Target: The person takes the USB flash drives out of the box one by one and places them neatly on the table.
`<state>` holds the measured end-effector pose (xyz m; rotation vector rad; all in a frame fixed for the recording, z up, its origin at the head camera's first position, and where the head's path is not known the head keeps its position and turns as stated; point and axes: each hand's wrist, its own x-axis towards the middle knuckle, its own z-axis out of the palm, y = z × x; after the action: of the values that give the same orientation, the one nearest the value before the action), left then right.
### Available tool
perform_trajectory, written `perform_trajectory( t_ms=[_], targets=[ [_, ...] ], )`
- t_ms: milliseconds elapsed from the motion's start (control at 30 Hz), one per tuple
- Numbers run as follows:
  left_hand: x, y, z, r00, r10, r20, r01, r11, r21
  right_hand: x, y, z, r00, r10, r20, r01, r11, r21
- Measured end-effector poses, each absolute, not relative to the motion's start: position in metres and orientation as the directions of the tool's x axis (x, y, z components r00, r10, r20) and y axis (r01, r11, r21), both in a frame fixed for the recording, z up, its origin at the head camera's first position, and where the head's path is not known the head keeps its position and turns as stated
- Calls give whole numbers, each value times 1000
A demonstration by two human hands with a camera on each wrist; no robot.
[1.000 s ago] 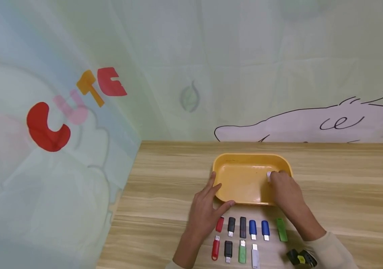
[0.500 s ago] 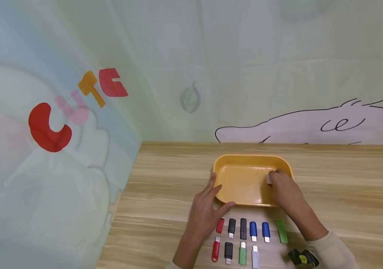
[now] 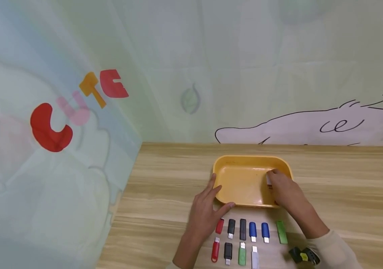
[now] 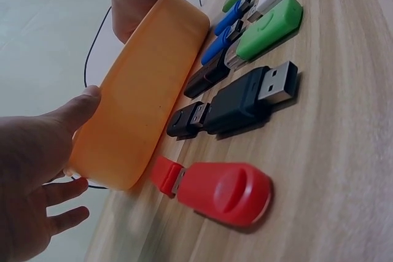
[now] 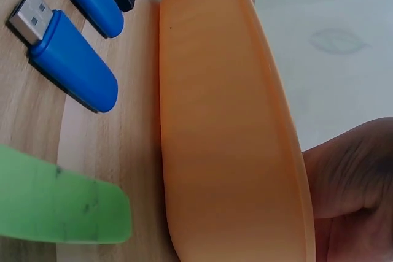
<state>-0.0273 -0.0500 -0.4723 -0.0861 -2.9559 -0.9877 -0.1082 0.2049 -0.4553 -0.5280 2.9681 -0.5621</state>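
Note:
My left hand (image 3: pixel 204 213) rests against the left end of a yellow-orange plastic tray (image 3: pixel 241 186). Its fingers lie spread along the left rim, with the thumb on the front edge. Inside the tray's right end, my right hand (image 3: pixel 287 190) has curled fingers around a small white piece (image 3: pixel 268 179), mostly covered by the fingers. A bit of reddish brown shows just under that piece. In the right wrist view, the tray's front wall hides the fingers. In front of the tray lie USB sticks in two rows, among them a red one (image 4: pixel 224 191) and a black one (image 4: pixel 242 99).
Two blue USB sticks (image 3: pixel 265 232) and a green one (image 3: pixel 281 232) lie in the row nearer the tray. A white stick (image 3: pixel 255 257) ends the front row. A black strap with a yellow mark (image 3: pixel 303 256) is at the right wrist. A printed cloth (image 3: pixel 164 74) hangs behind the wooden table (image 3: pixel 164 179).
The right hand has stayed in the tray's right end, its fingertips shifting slightly left. The white piece has turned a little in them, and reddish brown now shows below it. The left hand keeps its place.

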Motion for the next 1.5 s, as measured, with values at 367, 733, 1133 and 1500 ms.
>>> perform_trajectory(
  t_ms=[367,733,1133,1500],
  targets=[
    [-30,-52,-474,-995,70,69,97,789,607,-110,205,-456,-931,-363,23,-349,872,-343],
    [-30,-51,-473,-994,71,82,106,785,610,-111,203,-451,-942,-336,-20,-314,898,-309],
    [-29,-53,-472,-995,79,65,102,788,607,-109,202,-449,-949,-306,-81,-265,907,-328],
    [-28,-53,-472,-997,71,33,76,793,605,-98,200,-443,-956,-290,-47,-261,911,-320]
  ],
)
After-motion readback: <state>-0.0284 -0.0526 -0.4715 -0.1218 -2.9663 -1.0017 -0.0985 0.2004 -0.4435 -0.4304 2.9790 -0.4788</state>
